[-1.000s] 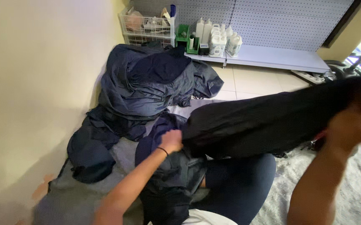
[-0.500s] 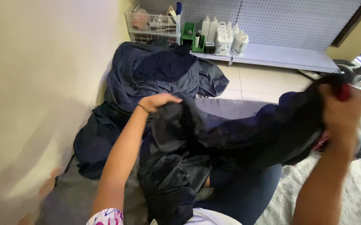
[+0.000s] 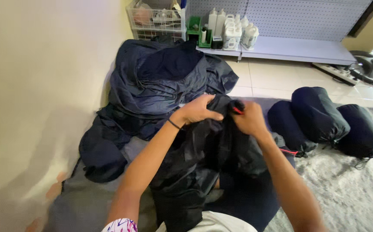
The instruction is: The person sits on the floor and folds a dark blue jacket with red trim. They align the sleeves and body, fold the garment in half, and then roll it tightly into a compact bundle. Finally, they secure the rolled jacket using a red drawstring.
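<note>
Hands are meeting in front of you: your left hand [image 3: 197, 109] and right hand [image 3: 250, 120] are both clenching a crumpled, shiny black bag [image 3: 208, 159] over your lap. Three stuffed sacks [image 3: 319, 116] are lying right, beside open tile floor [image 3: 276, 77].

A heap of dark fabric [image 3: 160, 81] blocks the way at twelve o'clock, and three stuffed sacks [image 3: 319, 116] crowd two o'clock. Bare tiled floor [image 3: 272, 79] between them lies open toward one o'clock.
</note>
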